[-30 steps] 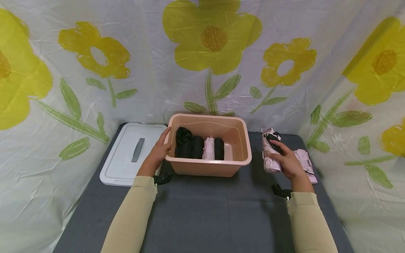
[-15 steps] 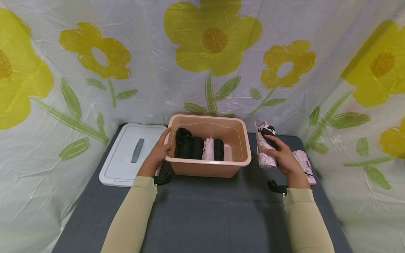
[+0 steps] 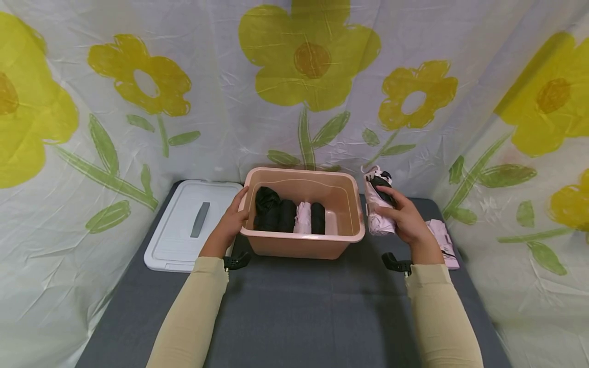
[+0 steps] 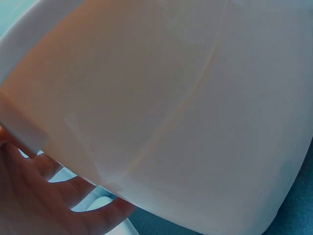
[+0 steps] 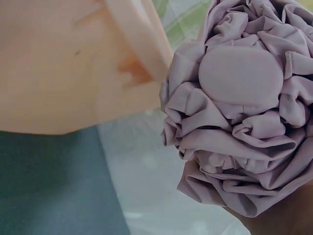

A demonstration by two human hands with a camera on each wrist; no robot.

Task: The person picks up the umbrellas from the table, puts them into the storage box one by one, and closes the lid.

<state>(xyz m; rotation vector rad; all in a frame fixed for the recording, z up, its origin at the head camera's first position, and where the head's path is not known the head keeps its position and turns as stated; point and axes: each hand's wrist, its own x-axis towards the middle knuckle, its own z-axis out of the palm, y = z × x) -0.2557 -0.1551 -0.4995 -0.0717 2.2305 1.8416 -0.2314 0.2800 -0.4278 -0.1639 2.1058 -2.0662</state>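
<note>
My right hand (image 3: 407,220) grips a folded pink umbrella (image 3: 381,221) with black parts near its top, held just to the right of the pink plastic bin (image 3: 294,248). In the right wrist view the gathered pink cloth of the umbrella (image 5: 239,117) surrounds a smooth oval end piece. At the bin's left rim, my left hand (image 3: 230,227) holds on; the left wrist view has its fingers (image 4: 105,218) against the outside of the bin wall (image 4: 176,107). Inside the bin stand a pink rolled bundle (image 3: 303,217) and several black ones (image 3: 287,214), side by side at the left.
Left of the bin lies a white lid (image 3: 177,245) with a grey handle, partly behind my left arm. Another folded pink item (image 3: 444,243) lies right of my right wrist. A flower-printed curtain (image 3: 221,92) rises behind the dark table (image 3: 294,317).
My right hand has carried the pink umbrella leftward and a little farther back, closer to the bin's right side. The left hand stays at the bin's rim.
</note>
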